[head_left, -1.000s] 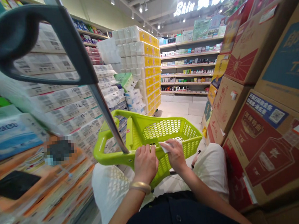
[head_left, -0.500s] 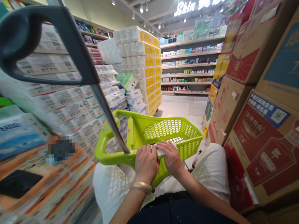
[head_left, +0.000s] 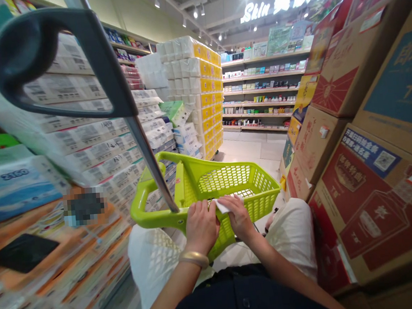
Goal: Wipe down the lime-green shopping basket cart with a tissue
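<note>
A lime-green shopping basket cart [head_left: 233,209] with perforated walls stands in front of me, between my knees. My left hand [head_left: 202,227] is closed over its near rim, close to where a metal pole [head_left: 150,163] meets the frame. Just to the right, my right hand [head_left: 236,213] presses a folded white tissue [head_left: 223,206] against the same rim, the fingers bent over the edge. Part of the tissue lies hidden under those fingers. A dark grey loop handle [head_left: 90,63] tops the pole at upper left.
Cardboard cartons [head_left: 357,205] are piled close on my right. Packs of paper goods [head_left: 99,143] line the left, with a dark phone-like slab [head_left: 24,252] lying on a pack. Beyond the cart are a tall stack of yellow-and-white packs [head_left: 207,98], floor tiles [head_left: 248,149] and stocked shelves [head_left: 261,87].
My right hand has shifted slightly to the right along the rim, and more of the white tissue shows beside its fingers. My left hand and the cart look the same.
</note>
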The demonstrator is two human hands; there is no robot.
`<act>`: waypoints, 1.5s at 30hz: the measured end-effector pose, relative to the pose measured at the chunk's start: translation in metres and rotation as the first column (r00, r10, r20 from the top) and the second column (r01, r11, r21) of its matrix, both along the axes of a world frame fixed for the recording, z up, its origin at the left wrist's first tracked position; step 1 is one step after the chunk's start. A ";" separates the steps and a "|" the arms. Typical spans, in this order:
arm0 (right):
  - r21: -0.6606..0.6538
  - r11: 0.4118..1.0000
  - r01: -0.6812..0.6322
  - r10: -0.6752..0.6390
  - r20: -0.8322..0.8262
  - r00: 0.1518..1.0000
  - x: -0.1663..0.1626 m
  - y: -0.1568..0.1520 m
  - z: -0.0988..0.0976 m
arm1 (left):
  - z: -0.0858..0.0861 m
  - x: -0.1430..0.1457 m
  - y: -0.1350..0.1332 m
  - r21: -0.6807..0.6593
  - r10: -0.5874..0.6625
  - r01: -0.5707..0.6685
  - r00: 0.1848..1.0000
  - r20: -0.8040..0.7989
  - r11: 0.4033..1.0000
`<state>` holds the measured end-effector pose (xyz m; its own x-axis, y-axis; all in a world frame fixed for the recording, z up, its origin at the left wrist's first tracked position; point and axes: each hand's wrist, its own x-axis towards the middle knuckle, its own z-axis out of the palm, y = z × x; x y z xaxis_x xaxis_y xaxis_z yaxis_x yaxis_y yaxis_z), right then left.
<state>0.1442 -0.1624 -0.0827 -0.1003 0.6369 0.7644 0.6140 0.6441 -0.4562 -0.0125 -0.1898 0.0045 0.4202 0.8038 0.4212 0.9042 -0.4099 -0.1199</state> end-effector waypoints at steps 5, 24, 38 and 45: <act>-0.007 0.982 0.189 -0.189 -0.054 0.980 0.020 0.006 -0.010 | 0.000 -0.001 -0.001 0.022 0.003 -0.002 1.000 -0.008 1.000; -0.039 0.988 0.151 -0.151 -0.002 0.989 0.005 0.002 -0.004 | -0.001 -0.002 0.001 0.001 -0.010 0.010 1.000 0.013 1.000; -0.046 0.989 0.139 -0.138 0.029 0.990 -0.003 -0.004 0.001 | 0.000 -0.002 0.000 0.004 -0.010 0.010 1.000 0.000 1.000; -0.076 0.948 0.310 -0.313 -0.029 0.949 0.023 0.003 -0.010 | -0.002 -0.003 0.000 0.031 -0.014 0.013 1.000 0.018 0.999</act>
<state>0.1675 -0.1591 -0.0923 0.1414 0.6836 0.7160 0.7593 0.3892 -0.5216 -0.0157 -0.1897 0.0021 0.4229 0.7848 0.4531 0.9009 -0.4182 -0.1165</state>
